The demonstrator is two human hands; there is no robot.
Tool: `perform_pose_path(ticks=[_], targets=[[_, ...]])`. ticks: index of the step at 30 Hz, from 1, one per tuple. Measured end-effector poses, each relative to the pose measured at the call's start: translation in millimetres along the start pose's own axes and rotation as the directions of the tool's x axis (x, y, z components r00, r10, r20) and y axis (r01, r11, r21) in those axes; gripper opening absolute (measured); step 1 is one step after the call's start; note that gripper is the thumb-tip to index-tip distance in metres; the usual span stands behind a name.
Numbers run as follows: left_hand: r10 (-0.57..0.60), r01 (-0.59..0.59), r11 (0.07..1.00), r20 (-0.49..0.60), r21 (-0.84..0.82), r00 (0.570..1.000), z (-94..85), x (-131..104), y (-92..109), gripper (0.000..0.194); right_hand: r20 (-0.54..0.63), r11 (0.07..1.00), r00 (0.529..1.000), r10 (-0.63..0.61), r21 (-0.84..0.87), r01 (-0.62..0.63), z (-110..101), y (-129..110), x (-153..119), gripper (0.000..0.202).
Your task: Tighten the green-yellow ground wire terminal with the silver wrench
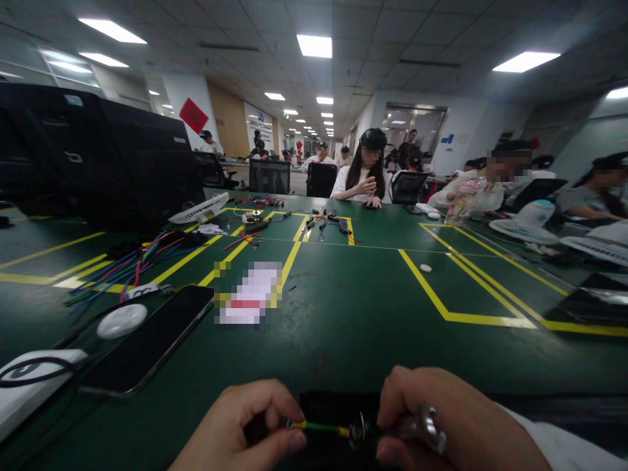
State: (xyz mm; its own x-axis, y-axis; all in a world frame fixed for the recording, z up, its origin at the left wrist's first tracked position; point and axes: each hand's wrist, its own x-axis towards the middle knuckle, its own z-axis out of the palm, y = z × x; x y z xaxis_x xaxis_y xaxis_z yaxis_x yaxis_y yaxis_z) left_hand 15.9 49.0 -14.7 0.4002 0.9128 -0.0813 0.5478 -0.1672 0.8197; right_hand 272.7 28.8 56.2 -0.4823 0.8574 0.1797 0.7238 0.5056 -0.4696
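Observation:
At the bottom of the head view, my left hand [250, 425] pinches one end of a short yellow-green wire [324, 428] that has a metal terminal at its tip. The wire's other end meets a small dark metal part [359, 429] beside the fingertips of my right hand [441, 418]. My right hand is closed round a shiny metal tool or fitting [428, 426], whose shape is partly hidden by the fingers. Both hands are just above the near table edge, with something black beneath them.
A phone [152, 340], a white round object [122, 320] and coloured wires [142, 261] lie on the green table [343, 327] at left. A pixelated paper [252, 294] is ahead. A person [366, 173] sits across; fans [530, 222] stand at right.

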Motion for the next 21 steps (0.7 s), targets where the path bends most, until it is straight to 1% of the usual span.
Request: perform_pose_path(ticks=[3, 5, 9, 12, 15, 19, 21], targets=[[-0.005, 0.005, 1.0, -0.014, -0.014, 1.0, -0.1, -1.1, 1.2, 0.014, 0.024, 0.999, 1.0, -0.01, -0.03, 0.011, 4.5, 1.8, 1.0, 0.012], [-0.013, 0.013, 1.0, -0.001, -0.006, 1.0, -0.5, -1.5, 2.2, 0.014, 0.025, 0.999, 1.0, 0.001, -0.046, 0.0, 6.6, 2.8, -0.3, 0.011], [-0.029, 0.029, 0.999, 0.02, -0.012, 0.999, -1.5, -1.2, 3.8, 0.014, 0.052, 0.999, 0.998, 0.017, -0.034, -0.015, 3.6, 4.5, 0.4, 0.007], [-0.025, 0.025, 0.999, 0.024, -0.026, 0.999, -1.5, -0.8, 4.3, 0.015, 0.157, 0.997, 0.985, -0.074, 0.032, 0.07, -4.9, 5.8, 5.3, 0.008], [-0.042, 0.042, 0.999, 0.029, -0.021, 0.999, -1.1, -1.2, 4.0, 0.016, 0.264, 0.989, 0.953, -0.145, 0.054, 0.135, -13.9, 6.6, 10.7, 0.009], [-0.029, 0.029, 1.0, 0.01, 0.004, 1.0, -0.4, -2.1, 3.0, 0.014, 0.313, 0.976, 0.926, -0.212, 0.118, 0.183, -20.0, 8.7, 15.3, 0.008], [-0.012, 0.012, 1.0, -0.014, -0.002, 1.0, -1.0, -1.8, 4.7, 0.014, 0.301, 0.975, 0.93, -0.209, 0.141, 0.174, -21.5, 9.8, 15.4, 0.008]])
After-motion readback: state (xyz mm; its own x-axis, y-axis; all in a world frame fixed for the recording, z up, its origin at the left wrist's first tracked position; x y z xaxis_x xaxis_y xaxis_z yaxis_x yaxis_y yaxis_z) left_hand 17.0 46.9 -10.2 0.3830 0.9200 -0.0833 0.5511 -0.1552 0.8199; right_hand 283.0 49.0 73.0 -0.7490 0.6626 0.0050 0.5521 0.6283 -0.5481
